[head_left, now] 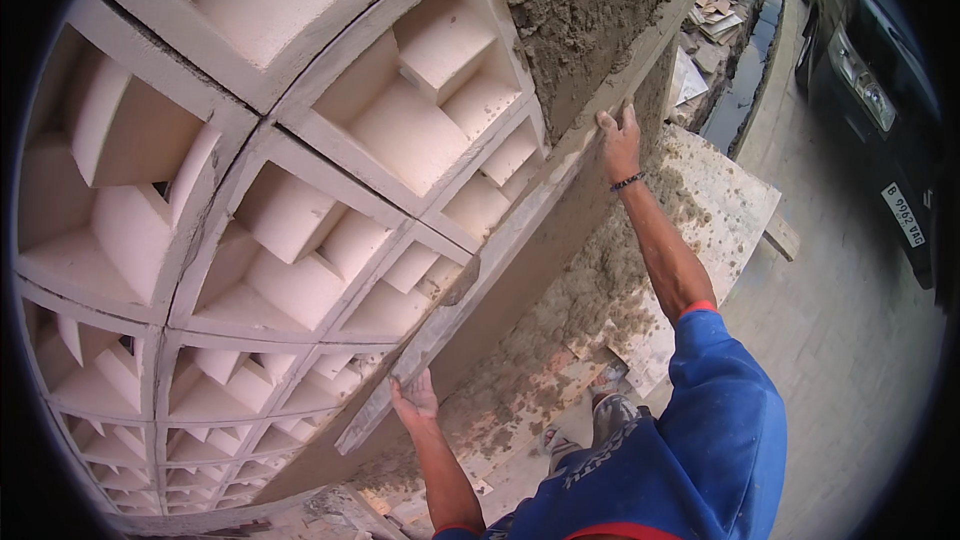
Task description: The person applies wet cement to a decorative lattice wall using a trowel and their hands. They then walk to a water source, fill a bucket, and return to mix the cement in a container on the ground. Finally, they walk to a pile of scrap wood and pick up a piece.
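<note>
A long straight batten (459,310) lies diagonally against the lower edge of a wall of cream breeze blocks (345,140), running up beside rough grey mortar (570,10). My right hand (620,143), with a dark bracelet at the wrist, grips the batten toward its upper end, fingers bent over it. My left hand (415,397) grips it near the lower end, fingers and thumb at its edge. Smooth grey render shows just below the batten, partly hidden by it.
A board (730,220) spattered with mortar lies below the wall by my feet (560,440). Broken tile rubble (715,10) lines a water-filled channel (745,65) at upper right. A dark car (865,140) stands on the paving at the right.
</note>
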`<state>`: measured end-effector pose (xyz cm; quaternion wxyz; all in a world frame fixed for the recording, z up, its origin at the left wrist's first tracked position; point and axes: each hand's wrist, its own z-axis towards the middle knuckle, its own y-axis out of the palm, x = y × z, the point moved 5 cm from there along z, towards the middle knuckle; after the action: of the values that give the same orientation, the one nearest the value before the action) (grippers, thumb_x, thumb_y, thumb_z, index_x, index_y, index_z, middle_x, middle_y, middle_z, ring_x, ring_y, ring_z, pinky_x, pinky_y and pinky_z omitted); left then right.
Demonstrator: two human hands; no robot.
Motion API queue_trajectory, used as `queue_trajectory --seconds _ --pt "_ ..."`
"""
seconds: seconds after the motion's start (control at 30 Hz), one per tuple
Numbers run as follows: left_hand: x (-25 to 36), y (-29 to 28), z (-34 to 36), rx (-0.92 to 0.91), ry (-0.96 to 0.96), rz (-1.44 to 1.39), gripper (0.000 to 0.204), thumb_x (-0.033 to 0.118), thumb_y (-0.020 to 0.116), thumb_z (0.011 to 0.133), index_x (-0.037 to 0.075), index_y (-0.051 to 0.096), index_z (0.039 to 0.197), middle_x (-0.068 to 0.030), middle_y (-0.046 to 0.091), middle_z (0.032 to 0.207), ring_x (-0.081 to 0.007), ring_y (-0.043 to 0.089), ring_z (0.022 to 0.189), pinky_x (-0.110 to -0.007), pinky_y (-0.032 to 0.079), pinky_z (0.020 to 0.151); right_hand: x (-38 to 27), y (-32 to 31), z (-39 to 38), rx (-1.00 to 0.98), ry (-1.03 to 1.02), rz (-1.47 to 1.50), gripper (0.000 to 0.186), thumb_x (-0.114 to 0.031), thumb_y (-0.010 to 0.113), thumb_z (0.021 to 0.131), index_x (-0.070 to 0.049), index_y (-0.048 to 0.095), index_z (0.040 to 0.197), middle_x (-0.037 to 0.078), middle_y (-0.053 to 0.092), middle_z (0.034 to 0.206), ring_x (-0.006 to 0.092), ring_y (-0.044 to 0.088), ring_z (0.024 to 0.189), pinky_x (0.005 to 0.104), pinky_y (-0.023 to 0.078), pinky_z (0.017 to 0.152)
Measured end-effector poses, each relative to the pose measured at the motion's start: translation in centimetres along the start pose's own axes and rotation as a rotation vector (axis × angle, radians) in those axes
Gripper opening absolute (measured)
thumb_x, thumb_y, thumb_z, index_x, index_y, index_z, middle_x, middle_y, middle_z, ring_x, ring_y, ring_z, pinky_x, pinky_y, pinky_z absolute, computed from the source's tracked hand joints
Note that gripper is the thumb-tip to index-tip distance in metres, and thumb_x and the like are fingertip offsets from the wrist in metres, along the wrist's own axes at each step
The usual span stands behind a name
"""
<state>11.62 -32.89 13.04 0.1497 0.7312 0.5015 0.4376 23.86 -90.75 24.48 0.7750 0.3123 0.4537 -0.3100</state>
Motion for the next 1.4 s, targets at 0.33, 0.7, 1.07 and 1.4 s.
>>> queue_trajectory --seconds 0.33,0.7,1.07,1.4 --pt "-1.2 4.1 -2.1 -0.03 -0.025 -0.108 0.045 0.026 0.051 0.087 0.002 0.042 0.124 -0.0149 0.047 0.126 -0.0295 0.045 0.118 -0.045 0.036 0.101 -7.4 1.0 5.8 0.044 -0.154 -0.027 0.045 -0.017 0.054 0.082 0.011 0.044 0.116 0.022 0.057 0.107 0.0271 0.054 0.1 0.0331 0.039 0.088" --pt "-1.5 9.2 -4.9 -0.141 -0.073 -0.099 0.04 0.027 0.048 0.088 0.004 0.043 0.122 -0.0152 0.044 0.127 -0.0304 0.046 0.116 -0.046 0.038 0.099 -14.8 1.9 10.2 0.094 -0.19 -0.099 0.041 -0.015 0.055 0.08 0.01 0.048 0.111 0.024 0.059 0.101 0.0292 0.057 0.096 0.0348 0.042 0.085" --pt "-2.3 14.4 -7.7 -0.235 -0.135 -0.161 0.045 0.025 0.045 0.091 -0.001 0.038 0.127 -0.0148 0.044 0.13 -0.0304 0.042 0.12 -0.046 0.035 0.102 -18.2 1.7 16.9 0.06 -0.201 -0.157 0.051 -0.02 0.055 0.081 0.011 0.044 0.119 0.028 0.053 0.114 0.036 0.051 0.109 0.0364 0.039 0.091" --pt "1.8 11.0 -7.6 -0.087 -0.013 -0.105 0.044 0.024 0.05 0.088 0.002 0.042 0.125 -0.0141 0.044 0.13 -0.0313 0.043 0.119 -0.047 0.037 0.099 -16.1 2.8 10.1 0.144 -0.249 -0.259 0.066 -0.024 0.053 0.083 0.011 0.027 0.133 0.03 0.045 0.125 0.0358 0.046 0.116 0.0359 0.035 0.098"
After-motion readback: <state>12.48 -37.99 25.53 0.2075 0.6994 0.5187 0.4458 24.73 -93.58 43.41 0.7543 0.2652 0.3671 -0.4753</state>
